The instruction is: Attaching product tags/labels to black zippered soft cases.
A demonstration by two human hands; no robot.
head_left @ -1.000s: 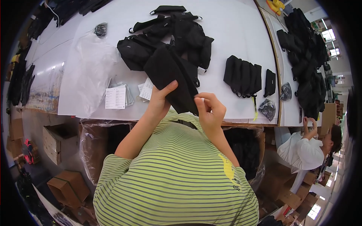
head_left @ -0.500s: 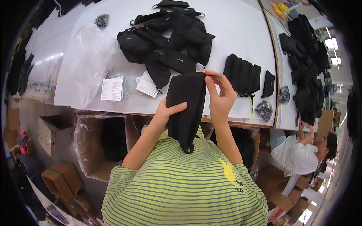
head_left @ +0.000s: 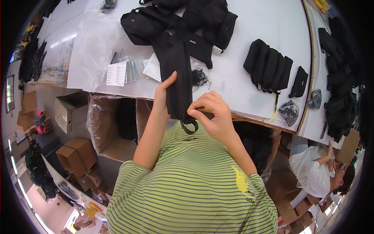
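A black fabric pouch (head_left: pixel 179 84) with a strap loop at its near end is held upright before my chest, over the table's front edge. My left hand (head_left: pixel 163 93) grips its left side, the thumb lying across the cloth and the other fingers hidden behind. At the lower right edge, just above the loop, my right hand (head_left: pixel 213 115) pinches the pouch between thumb and fingertips. A seam or zip line runs down the side facing me. Beyond it lies a heap of similar black pouches (head_left: pixel 156 23).
White printed tags (head_left: pixel 116 74) lie left of the pouch, near a clear plastic sheet (head_left: pixel 91 50). A tangle of black cords (head_left: pixel 200 77) is beyond my right hand. Rightward stand a row of black pouches (head_left: pixel 267 64) and a small bag (head_left: pixel 289 112). Open cartons (head_left: pixel 105 144) sit below the table.
My right hand has moved from the pouch's far corner down to its near end by the loop. The pouch has turned to show its narrow side. The whole view has shifted.
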